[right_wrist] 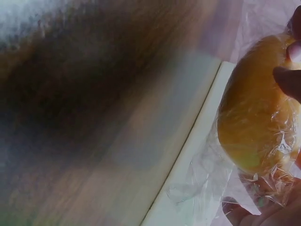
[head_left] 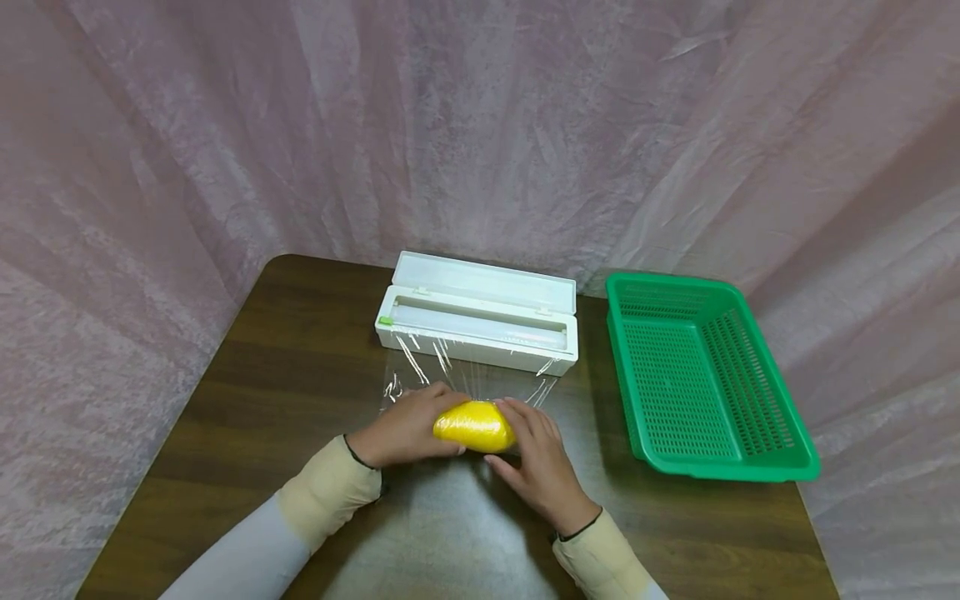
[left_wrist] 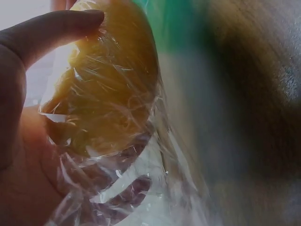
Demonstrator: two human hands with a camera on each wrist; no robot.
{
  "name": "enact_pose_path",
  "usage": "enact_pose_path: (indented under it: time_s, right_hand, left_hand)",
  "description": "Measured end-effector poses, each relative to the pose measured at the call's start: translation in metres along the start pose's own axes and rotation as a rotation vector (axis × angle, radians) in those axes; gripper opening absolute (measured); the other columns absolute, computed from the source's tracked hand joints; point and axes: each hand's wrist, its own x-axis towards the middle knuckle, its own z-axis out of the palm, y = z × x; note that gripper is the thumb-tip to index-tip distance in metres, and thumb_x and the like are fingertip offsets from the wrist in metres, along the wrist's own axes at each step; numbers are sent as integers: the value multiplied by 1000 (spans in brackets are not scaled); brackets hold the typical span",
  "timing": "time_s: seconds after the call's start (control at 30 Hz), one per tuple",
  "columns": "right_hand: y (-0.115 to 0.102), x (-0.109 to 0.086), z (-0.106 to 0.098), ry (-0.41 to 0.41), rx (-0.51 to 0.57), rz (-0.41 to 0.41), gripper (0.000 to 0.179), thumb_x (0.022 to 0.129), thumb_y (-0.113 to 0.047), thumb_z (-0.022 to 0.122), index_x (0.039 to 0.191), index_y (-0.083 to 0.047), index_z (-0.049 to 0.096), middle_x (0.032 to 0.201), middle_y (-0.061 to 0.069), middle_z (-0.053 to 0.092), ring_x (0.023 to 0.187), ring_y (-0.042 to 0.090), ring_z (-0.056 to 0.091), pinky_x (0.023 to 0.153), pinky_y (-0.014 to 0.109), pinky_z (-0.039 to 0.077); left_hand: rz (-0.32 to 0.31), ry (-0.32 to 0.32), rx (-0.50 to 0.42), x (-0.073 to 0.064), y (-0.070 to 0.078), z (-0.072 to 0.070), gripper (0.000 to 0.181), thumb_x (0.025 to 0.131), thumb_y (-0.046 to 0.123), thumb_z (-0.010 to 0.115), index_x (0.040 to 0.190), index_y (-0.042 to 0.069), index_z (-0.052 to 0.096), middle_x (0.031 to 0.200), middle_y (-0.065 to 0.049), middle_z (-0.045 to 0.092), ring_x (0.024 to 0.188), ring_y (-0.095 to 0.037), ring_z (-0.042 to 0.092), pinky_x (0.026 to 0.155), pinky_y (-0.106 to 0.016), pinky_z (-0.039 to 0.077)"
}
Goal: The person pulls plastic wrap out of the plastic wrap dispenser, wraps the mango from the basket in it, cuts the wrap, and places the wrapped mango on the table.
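Note:
A smooth yellow oval thing, possibly a fruit, is wrapped in clear cling film. My left hand holds its left end, with the thumb toward me and the fingers on the far side. At the right end, my right hand grips it between curled fingers and thumb. Crinkled film bunches at the ends, seen in both wrist views. Beyond the hands, a white cling film dispenser has its lid raised, and film stretches from its front edge toward the yellow thing.
To the right on the wooden table stands a green perforated plastic basket. A small green slider is at the dispenser's left end. Pinkish curtains hang behind the table and along its sides.

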Motion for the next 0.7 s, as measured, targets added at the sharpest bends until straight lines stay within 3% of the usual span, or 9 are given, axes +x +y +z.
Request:
enact_pose_path:
  time_s: [0.13, 0.3, 0.53, 0.7]
  right_hand:
    - [1, 3, 0, -5, 3, 3, 79, 76, -27, 90, 143, -10, 51, 139, 13, 56, 123, 32, 57, 103, 55, 45]
    - [5, 5, -1, -18, 17, 6, 74, 77, -30, 89, 139, -11, 54, 135, 10, 58, 121, 29, 58, 102, 54, 47]
    - [14, 13, -5, -49, 60, -15, 69, 79, -34, 87, 137, -14, 56, 129, 5, 61, 118, 26, 59, 102, 52, 47]
    - [17, 18, -9, -90, 84, -2, 65, 81, -35, 85, 135, -14, 56, 128, 3, 61, 119, 24, 59, 104, 50, 46]
  left_hand:
    - [0, -7, 15, 2, 1, -3, 64, 81, 38, 80, 138, 15, 60, 121, -4, 64, 101, -17, 61, 91, -48, 44]
    - [-24, 1, 17, 4, 3, -4, 76, 80, 38, 80, 144, 9, 52, 132, -7, 64, 115, -24, 61, 100, -54, 42]
    - [-15, 28, 25, 2, 3, -6, 60, 80, 41, 79, 131, 17, 58, 121, 2, 65, 107, -16, 59, 97, -48, 40]
    - [1, 57, 57, 1, 7, -10, 70, 82, 40, 82, 140, 12, 55, 139, -7, 59, 129, -26, 55, 107, -56, 37]
